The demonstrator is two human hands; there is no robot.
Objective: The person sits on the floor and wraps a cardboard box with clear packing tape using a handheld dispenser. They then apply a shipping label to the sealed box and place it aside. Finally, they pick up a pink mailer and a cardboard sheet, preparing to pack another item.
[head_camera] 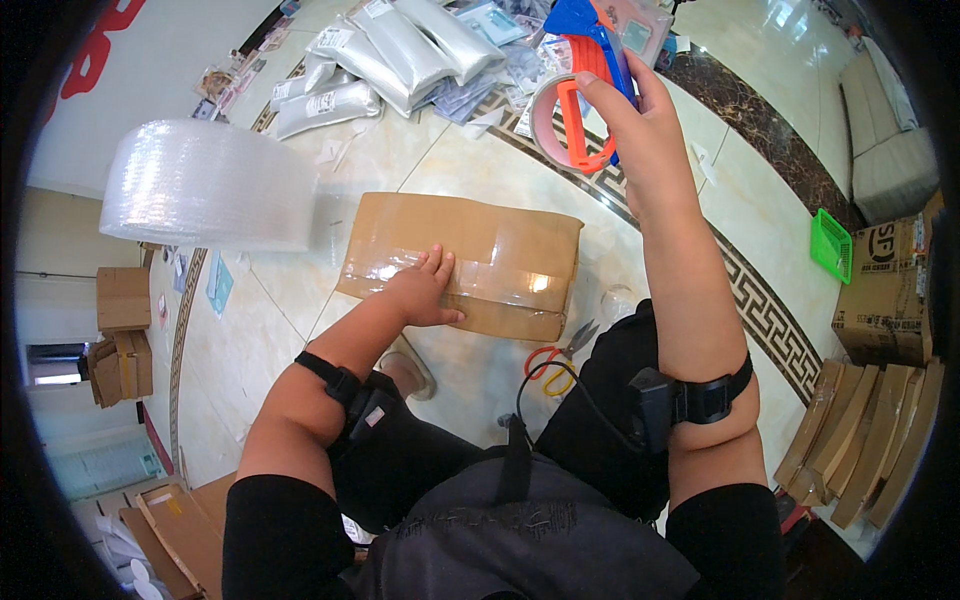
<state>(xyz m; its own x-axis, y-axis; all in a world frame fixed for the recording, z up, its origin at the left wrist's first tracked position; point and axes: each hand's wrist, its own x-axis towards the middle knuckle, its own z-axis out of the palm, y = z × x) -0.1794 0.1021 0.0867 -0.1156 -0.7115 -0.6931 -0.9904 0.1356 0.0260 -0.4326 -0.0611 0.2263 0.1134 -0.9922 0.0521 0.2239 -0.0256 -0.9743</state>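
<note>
A brown cardboard box (517,244) with strips of clear tape lies on the tiled floor before me. My left hand (426,292) rests flat on its top, fingers spread, holding nothing. My right hand (645,120) is raised beyond the box's right side and grips a blue and orange tape dispenser (589,45) with a roll of tape on it. Scissors (559,358) with red and yellow handles lie on the floor just in front of the box, near my right leg. A large roll of bubble wrap (210,187) is to the left of the box.
Silver-grey packages (397,52) and small plastic-wrapped items are heaped at the far side. Flattened cardboard (855,442), a printed carton (885,285) and a green basket (831,246) stand at the right. More cardboard boxes (122,298) are at the left.
</note>
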